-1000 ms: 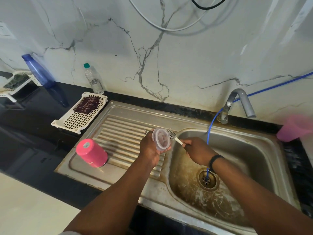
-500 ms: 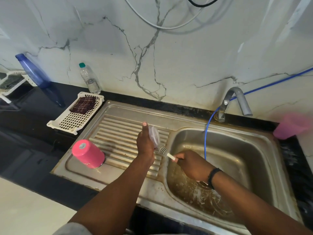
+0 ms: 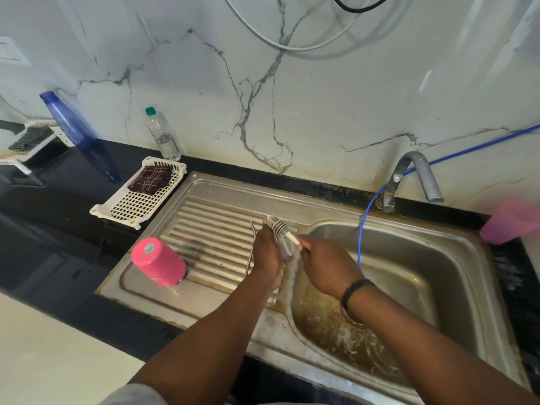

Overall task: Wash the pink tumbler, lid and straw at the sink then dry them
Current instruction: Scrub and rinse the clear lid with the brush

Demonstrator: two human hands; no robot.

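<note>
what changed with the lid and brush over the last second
The left hand turned the clear lid from facing the camera to edge-on. The right hand worked the brush across it, bristle head now poking above. Both grips unchanged. The pink tumbler stays upside down on the drainboard.

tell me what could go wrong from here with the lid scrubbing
The left hand holds the clear lid edge-on over the basin rim; wet, it could slip into the dirty sink. The brush in the right hand may flick water toward the pink tumbler, upside down on the drainboard.
</note>
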